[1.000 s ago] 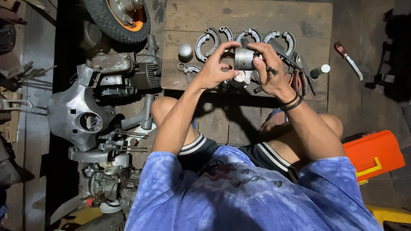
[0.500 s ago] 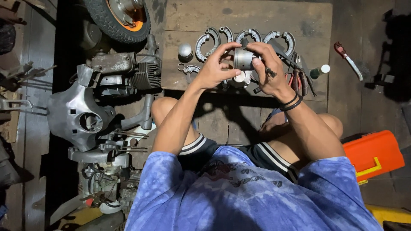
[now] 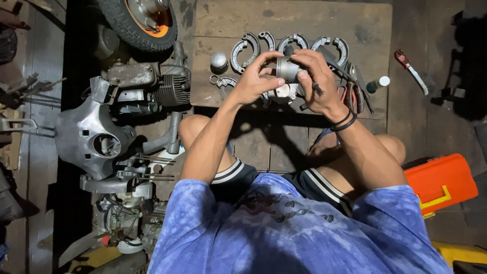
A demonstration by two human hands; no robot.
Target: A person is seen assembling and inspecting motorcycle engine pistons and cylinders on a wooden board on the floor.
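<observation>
Fingers (image 3: 268,60) around metal piston (image 3: 287,69)

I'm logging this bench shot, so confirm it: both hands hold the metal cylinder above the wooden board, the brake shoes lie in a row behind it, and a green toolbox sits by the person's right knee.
One detail is wrong: the toolbox is orange, not green, as the head view shows. The rest stands: both hands, left and right, hold the cylinder above the board, with the brake shoes in a row behind it.

we see wooden plank floor (image 3: 284,147); on it curved brake shoes (image 3: 243,48), metal dome cap (image 3: 218,60), red-handled wrench (image 3: 411,71), orange toolbox (image 3: 440,181).
</observation>
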